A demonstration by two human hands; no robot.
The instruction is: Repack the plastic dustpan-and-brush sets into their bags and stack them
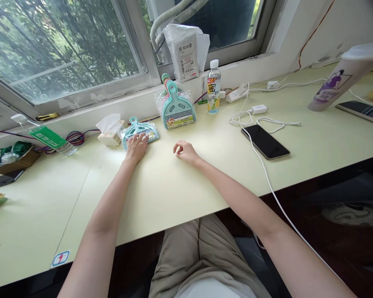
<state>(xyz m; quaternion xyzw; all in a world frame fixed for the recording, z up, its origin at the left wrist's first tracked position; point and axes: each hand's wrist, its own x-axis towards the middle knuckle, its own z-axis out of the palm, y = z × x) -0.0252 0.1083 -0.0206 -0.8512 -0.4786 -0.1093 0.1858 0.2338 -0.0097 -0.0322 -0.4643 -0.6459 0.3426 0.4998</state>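
My left hand (pixel 136 147) lies palm down, fingers spread, over the front of a small light-blue dustpan and brush set (pixel 139 129) in clear wrapping, which lies on the table. The fingers cover part of its label and brush. My right hand (pixel 186 152) rests on its side on the table, fingers loosely curled and apart, with nothing in it. Beyond it, a stack of wrapped dustpan and brush sets (pixel 178 108) stands upright against the window ledge, a light-blue one in front. Between the left hand and the window ledge sits a tissue pack (pixel 112 134).
A drink bottle (pixel 214 89) stands right of the stack. Further right are a phone (pixel 265 142), a white cable (pixel 261 159), a power strip (pixel 237 93) and a tall cup (pixel 335 85). Leftward, a water bottle (pixel 51 140) leans near coiled wires (pixel 75 138) and a small box (pixel 17 159).
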